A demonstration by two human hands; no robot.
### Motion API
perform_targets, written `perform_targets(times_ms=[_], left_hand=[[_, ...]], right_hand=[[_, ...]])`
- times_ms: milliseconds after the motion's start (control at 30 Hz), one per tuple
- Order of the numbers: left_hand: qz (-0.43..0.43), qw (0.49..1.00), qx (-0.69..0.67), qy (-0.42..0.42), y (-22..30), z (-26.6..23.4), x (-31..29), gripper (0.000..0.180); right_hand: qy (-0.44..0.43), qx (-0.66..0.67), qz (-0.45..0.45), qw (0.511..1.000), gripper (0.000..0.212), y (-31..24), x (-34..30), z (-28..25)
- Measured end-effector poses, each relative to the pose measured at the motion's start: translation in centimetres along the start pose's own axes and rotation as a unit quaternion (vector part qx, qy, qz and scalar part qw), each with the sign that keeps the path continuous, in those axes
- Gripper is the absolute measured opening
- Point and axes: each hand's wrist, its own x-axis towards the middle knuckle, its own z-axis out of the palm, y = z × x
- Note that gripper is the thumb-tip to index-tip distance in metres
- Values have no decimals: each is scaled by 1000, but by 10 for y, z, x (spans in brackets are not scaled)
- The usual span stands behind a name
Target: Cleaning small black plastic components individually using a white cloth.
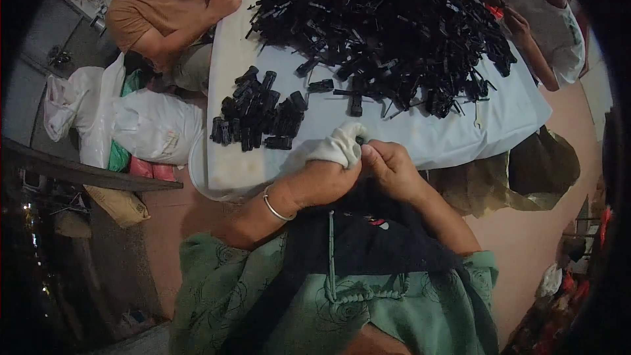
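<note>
Both my hands meet just past the table's near edge. My left hand (328, 174), with a bangle at its wrist, is closed; off-white fabric (338, 146) covers its fingers, and whether it is a glove or a loose cloth I cannot tell. Out of the fabric peeks the end of a small dark part (360, 139), mostly hidden. My right hand (392, 167) pinches at that end with thumb and fingers. Ahead and to the left stands a cluster of black plastic parts (259, 112). A large heap of similar black parts (381, 20) fills the table's far side.
The pale-covered table (236, 167) lies in front of me. A person in a brown top (154, 16) sits at the far left, another in a white top (542, 23) at the far right. White bags (154, 125) are stacked left; brown sacking (526, 177) lies right.
</note>
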Motion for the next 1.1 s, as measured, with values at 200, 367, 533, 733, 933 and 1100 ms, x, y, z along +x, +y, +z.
perform_targets(times_ms=[200,367,533,733,933,1100], left_hand=[[30,987,153,25,1,-8,-7,27],[60,872,483,55,-9,-62,8,26],[30,835,531,139,6,-69,15,23],[35,979,114,165,-19,-30,7,17],[-170,913,-362,85,-17,-6,18,18],[-214,931,-277,104,-13,-6,29,22]], right_hand=[[6,121,3,993,33,5,6,13],[208,-316,-133,916,16,-3,42,-14],[139,-470,-38,871,17,22,61,-25],[261,-285,-153,909,13,15,36,-21],[159,-291,-180,926,10,3,22,-15],[138,-372,-88,914,9,12,37,-15]])
